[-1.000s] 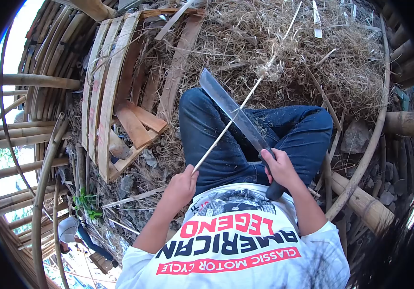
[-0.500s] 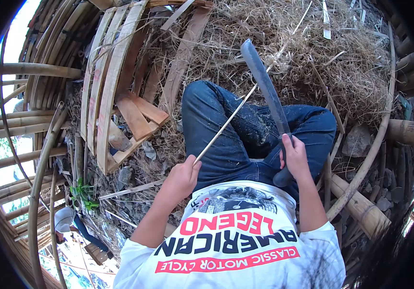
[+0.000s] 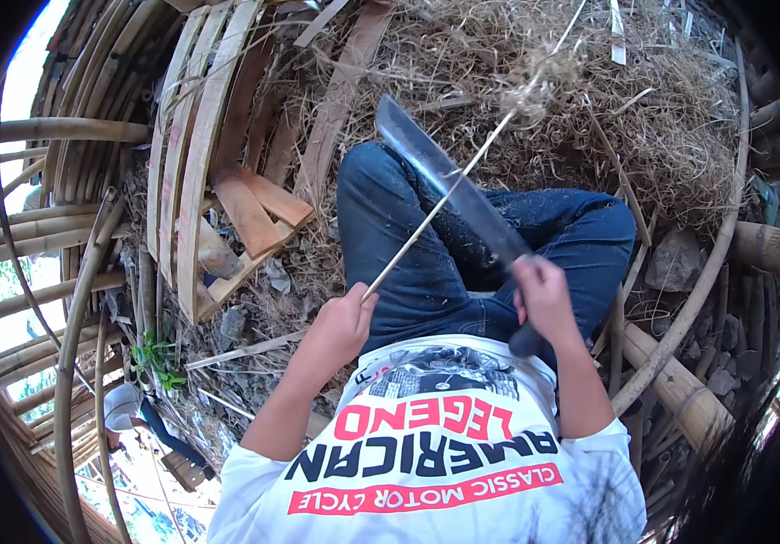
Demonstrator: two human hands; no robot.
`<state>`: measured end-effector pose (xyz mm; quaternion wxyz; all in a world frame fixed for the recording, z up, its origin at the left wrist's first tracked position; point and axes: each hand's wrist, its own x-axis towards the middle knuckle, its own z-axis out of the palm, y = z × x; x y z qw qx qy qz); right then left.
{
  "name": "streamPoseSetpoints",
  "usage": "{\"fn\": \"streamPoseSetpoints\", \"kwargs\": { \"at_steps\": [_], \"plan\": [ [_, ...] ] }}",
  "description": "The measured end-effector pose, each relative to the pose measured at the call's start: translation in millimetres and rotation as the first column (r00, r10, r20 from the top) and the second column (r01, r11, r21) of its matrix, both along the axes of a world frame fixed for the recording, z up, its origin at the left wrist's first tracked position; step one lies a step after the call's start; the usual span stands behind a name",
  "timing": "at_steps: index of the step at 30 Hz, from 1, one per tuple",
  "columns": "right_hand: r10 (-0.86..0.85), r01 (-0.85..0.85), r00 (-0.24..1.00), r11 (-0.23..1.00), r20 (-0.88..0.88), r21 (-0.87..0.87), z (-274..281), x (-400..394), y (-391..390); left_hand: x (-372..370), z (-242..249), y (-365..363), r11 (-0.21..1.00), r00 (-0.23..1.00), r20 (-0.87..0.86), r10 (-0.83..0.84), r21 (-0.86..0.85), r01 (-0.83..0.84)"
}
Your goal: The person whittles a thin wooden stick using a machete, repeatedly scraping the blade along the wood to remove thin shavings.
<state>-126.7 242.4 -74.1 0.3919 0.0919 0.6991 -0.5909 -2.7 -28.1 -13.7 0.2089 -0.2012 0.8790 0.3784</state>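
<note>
My left hand [image 3: 337, 319] is closed round the lower end of a thin, pale bamboo strip [image 3: 414, 238]. The strip slants up and to the right over my jeans towards a pile of shavings [image 3: 671, 136]. In my right hand [image 3: 542, 292] is a machete [image 3: 490, 218], gripped by its dark handle. Its broad blade lies across the strip above my lap, tip pointing up and left, with the flat showing. Strip and blade cross near the middle of the blade, the strip passing on top. A curly tuft of shavings [image 3: 535, 95] surrounds the strip's far part.
A slatted wooden crate [image 3: 213, 154] stands at the left beside loose boards [image 3: 249, 218]. Bamboo poles [image 3: 63, 131] form a structure on the far left. At the right are a stone [image 3: 674, 261] and a thick bamboo pole [image 3: 680, 390]. Another person [image 3: 168, 435] is at lower left.
The machete's tip has swung left and down, and its blade has turned to show more of its flat. My right hand has shifted slightly left; my left hand has risen a little.
</note>
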Motion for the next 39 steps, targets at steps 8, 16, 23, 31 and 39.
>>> {"fn": "streamPoseSetpoints", "kwargs": {
  "at_steps": [8, 16, 23, 31, 39],
  "plan": [
    [0.065, -0.064, 0.997, 0.998, 0.036, -0.013, 1, -5, -4, 0, -1, -11, 0.999, 0.999, 0.036, 0.025, -0.025, -0.024],
    [-0.213, 0.236, 0.950, 0.969, 0.230, -0.078, -8, -14, 7, -7, 2, -7, 1.000, 0.999, 0.031, 0.015, 0.004, -0.015],
    [0.120, -0.120, 0.992, 0.993, 0.026, -0.002, 6, 13, -4, -10, -4, -16, 0.996, 0.998, 0.055, -0.016, -0.082, 0.021],
    [0.024, -0.007, 0.995, 0.986, 0.102, -0.166, 4, 10, -7, -13, 2, -11, 0.999, 1.000, 0.002, 0.023, -0.034, -0.023],
    [-0.006, 0.118, 0.917, 0.959, 0.400, -0.256, 2, 5, -4, -17, -1, -8, 1.000, 0.999, 0.047, 0.015, 0.007, -0.015]
  ]
}}
